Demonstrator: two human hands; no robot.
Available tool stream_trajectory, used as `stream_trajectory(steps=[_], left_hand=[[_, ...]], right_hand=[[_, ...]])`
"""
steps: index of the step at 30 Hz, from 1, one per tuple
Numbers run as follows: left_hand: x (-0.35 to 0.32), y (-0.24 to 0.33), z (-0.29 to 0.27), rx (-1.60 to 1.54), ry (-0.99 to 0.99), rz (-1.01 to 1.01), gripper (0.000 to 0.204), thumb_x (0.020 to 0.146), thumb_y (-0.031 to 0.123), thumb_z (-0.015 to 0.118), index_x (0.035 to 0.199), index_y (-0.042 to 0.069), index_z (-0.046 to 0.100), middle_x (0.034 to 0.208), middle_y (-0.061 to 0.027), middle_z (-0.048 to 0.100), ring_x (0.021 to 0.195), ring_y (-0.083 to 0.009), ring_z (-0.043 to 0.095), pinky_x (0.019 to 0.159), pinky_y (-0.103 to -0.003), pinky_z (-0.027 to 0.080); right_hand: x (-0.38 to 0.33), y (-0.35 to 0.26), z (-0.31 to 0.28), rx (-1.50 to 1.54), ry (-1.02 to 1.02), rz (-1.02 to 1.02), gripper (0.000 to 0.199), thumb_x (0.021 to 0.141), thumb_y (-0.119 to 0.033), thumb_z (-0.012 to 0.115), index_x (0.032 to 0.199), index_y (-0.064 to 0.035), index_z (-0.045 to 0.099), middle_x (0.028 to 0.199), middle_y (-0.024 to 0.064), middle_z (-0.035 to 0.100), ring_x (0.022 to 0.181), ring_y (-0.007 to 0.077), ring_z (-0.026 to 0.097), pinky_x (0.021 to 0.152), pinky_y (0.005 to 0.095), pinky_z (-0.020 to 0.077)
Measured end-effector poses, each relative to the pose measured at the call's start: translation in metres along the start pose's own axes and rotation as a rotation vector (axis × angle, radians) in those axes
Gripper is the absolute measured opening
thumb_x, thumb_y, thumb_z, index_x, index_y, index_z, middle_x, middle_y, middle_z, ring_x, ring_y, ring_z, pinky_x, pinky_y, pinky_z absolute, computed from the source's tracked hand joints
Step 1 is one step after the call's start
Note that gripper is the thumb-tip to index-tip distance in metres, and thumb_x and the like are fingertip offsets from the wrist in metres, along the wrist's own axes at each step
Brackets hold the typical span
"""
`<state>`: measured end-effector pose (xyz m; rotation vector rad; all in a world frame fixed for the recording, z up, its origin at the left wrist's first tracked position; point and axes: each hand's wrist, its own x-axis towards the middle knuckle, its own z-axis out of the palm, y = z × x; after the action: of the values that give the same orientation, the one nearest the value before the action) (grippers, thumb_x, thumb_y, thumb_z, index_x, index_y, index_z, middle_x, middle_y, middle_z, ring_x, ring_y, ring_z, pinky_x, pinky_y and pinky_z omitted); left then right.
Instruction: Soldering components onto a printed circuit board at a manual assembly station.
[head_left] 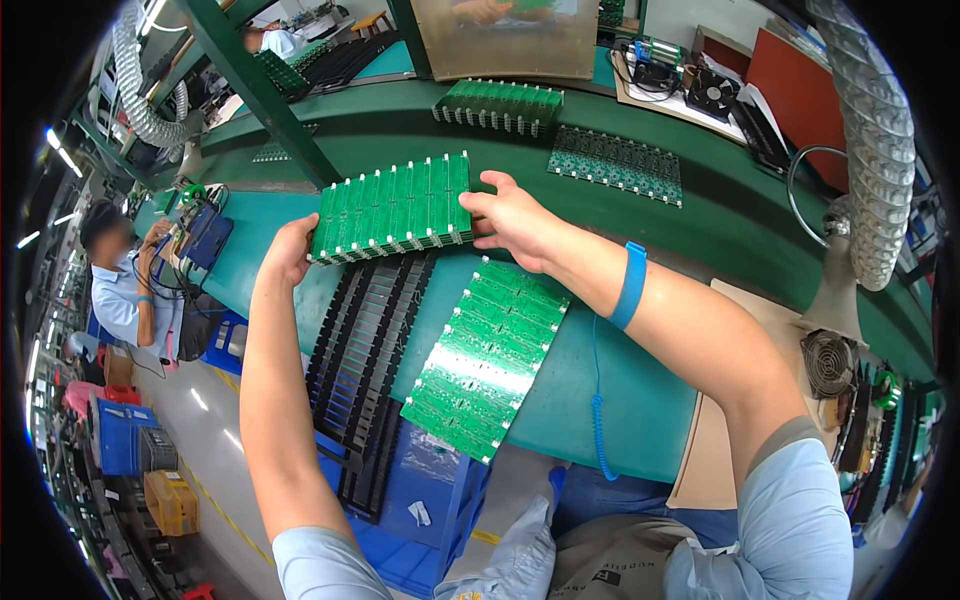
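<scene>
A stack of green circuit board panels [392, 205], with small white parts along its edges, is held between my two hands above the bench. My left hand [290, 250] grips its left end, thumb at the near corner. At the right end, my right hand [515, 222] has its thumb on the edge, with the index finger sticking out and the other fingers partly hidden. Nearer to me, a single green circuit board panel [483, 362] lies on the bench, light glaring off it. Left of that panel sits a black slotted rack [365, 345], partly beneath the stack.
Beyond the bench runs a dark green conveyor [380, 125] carrying another board stack [498, 105] and a dark panel [615, 165]. A ducted hose [870, 140] hangs at right. A blue wrist strap [630, 285] trails a coiled cord. A co-worker [125, 275] sits at far left.
</scene>
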<state>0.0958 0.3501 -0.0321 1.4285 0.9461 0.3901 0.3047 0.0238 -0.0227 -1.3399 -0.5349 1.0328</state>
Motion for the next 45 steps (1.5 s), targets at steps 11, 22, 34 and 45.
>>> stream_trajectory(steps=[11,22,34,45], left_hand=[[0.038,0.002,0.011,0.058,-0.080,-0.076,0.036,0.109,0.029,0.053,0.125,-0.001,0.066,0.117,-0.0110,0.073,0.101,-0.0221,0.067,0.091,-0.036,0.052],[0.052,-0.004,0.007,0.017,-0.087,-0.108,0.042,0.109,0.032,0.054,0.134,-0.001,0.062,0.134,-0.0132,0.067,0.118,-0.0230,0.064,0.100,-0.038,0.050],[0.035,0.000,-0.002,0.148,0.053,-0.094,0.060,0.109,0.048,0.049,0.148,0.003,0.055,0.146,-0.0107,0.062,0.127,-0.0220,0.060,0.104,-0.040,0.048],[-0.100,0.062,0.075,0.792,0.132,0.779,0.043,0.104,0.026,0.065,0.136,-0.003,0.066,0.133,-0.0158,0.071,0.122,-0.0235,0.066,0.107,-0.034,0.048]], right_hand=[[-0.009,0.005,-0.005,0.053,-0.019,0.080,0.091,0.101,-0.030,0.067,0.164,-0.0052,0.005,0.147,0.0278,0.049,0.131,0.0421,0.056,0.112,0.0561,0.0435],[-0.004,0.011,-0.004,0.055,-0.032,0.092,0.087,0.102,-0.026,0.066,0.162,-0.0042,0.008,0.148,0.0246,0.051,0.134,0.0377,0.055,0.113,0.0546,0.0423],[-0.008,0.027,-0.024,-0.205,0.124,0.036,0.070,0.098,-0.023,0.070,0.154,-0.0007,0.034,0.127,0.0148,0.063,0.114,0.0241,0.063,0.096,0.0386,0.0523],[-0.052,0.022,-0.123,-0.436,0.276,0.024,0.053,0.098,-0.022,0.068,0.144,-0.0023,0.051,0.116,0.0103,0.065,0.099,0.0173,0.063,0.085,0.0338,0.0549]])
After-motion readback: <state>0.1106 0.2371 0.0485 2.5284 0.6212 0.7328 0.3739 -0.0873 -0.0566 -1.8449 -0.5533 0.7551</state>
